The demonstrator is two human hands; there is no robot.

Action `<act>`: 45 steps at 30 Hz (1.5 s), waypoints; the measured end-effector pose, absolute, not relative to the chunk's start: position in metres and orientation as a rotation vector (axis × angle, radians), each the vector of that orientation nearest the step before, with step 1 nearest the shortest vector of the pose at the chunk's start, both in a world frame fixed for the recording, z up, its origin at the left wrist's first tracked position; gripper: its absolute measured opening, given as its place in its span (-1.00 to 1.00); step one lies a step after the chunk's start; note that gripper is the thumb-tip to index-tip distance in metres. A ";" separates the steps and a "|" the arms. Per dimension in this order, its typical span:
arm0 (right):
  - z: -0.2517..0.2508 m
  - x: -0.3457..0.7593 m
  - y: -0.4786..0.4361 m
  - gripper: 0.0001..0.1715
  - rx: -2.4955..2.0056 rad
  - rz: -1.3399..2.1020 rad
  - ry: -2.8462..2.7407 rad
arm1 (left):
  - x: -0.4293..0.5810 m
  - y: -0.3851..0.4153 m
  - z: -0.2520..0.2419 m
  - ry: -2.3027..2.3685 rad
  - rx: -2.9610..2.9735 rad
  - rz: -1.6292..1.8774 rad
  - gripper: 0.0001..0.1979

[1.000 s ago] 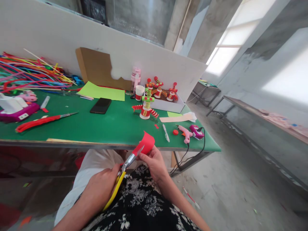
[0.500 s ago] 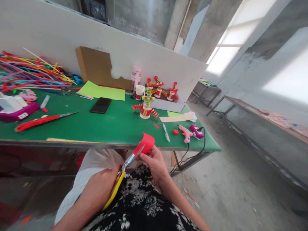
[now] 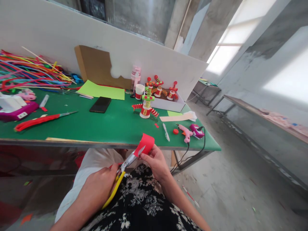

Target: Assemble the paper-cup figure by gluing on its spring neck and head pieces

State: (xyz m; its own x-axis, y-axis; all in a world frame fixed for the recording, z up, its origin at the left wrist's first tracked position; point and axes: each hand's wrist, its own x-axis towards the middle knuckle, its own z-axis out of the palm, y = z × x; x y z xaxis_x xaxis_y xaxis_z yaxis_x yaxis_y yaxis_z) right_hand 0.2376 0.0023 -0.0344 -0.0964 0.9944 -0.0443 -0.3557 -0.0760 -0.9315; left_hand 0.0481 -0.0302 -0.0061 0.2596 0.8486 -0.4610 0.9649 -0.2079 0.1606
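Concrete walls and a bare floor surround the workplace. Seen from the head camera, a green tabletop (image 3: 120, 123) runs across the middle, with a white panel (image 3: 60, 35) upright along its far edge.

Below the near edge of the tabletop, above the person's lap, the left hand (image 3: 99, 183) is closed around the handles of yellow-handled scissors (image 3: 124, 167). The right hand (image 3: 157, 163) pinches a curled piece of red paper (image 3: 147, 143) by its lower edge, thumb against fingers. One blade tip lies across the near face of the red paper; whether the other blade passes behind it cannot be told.

Beyond the hands, a cup figure (image 3: 145, 112) with pleated arms stands upright on the tabletop, just in front of a white box (image 3: 157, 105) containing similar figures. Just left of the box are a paper cup (image 3: 139, 92) and a pink bottle (image 3: 136, 77). Toward the right end lie a white pen-like item (image 3: 166, 132), a round red piece (image 3: 175, 131) and a pink glue gun (image 3: 185, 133), the last beside a purple power block (image 3: 196, 132).

On the left portion: a black phone (image 3: 100, 105), light-green paper (image 3: 103, 92), a red-handled pointed tool (image 3: 40, 122) and a heap of coloured strips (image 3: 31, 73).
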 end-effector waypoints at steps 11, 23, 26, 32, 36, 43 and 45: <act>-0.036 0.237 0.004 -0.59 -0.956 1.427 -0.998 | 0.045 -0.030 -0.010 1.594 2.124 -0.393 -0.57; -0.037 0.236 0.002 -0.49 -0.971 1.461 -1.008 | 0.046 -0.031 -0.009 1.596 2.131 -0.386 -0.57; -0.036 0.235 0.002 -0.48 -0.972 1.468 -1.010 | 0.046 -0.030 -0.010 1.595 2.132 -0.388 -0.58; -0.033 0.235 0.001 -0.53 -0.979 1.471 -1.024 | 0.045 -0.030 -0.012 1.576 2.142 -0.353 -0.58; -0.032 0.236 0.001 -0.55 -0.976 1.475 -1.016 | 0.042 -0.032 -0.014 1.559 2.144 -0.306 -0.55; -0.033 0.236 0.001 -0.52 -0.977 1.474 -1.017 | 0.043 -0.031 -0.014 1.547 2.121 -0.299 -0.58; -0.033 0.236 0.001 -0.51 -0.974 1.475 -1.018 | 0.043 -0.031 -0.014 1.543 2.117 -0.296 -0.58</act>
State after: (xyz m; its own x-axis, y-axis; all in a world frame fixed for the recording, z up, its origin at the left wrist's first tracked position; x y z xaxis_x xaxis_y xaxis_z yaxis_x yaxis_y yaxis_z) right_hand 0.2361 0.0015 -0.0329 -0.1214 0.9910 -0.0565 -0.2986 -0.0908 -0.9501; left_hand 0.0426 -0.0313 -0.0140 0.3343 0.8268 -0.4524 0.9355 -0.2331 0.2654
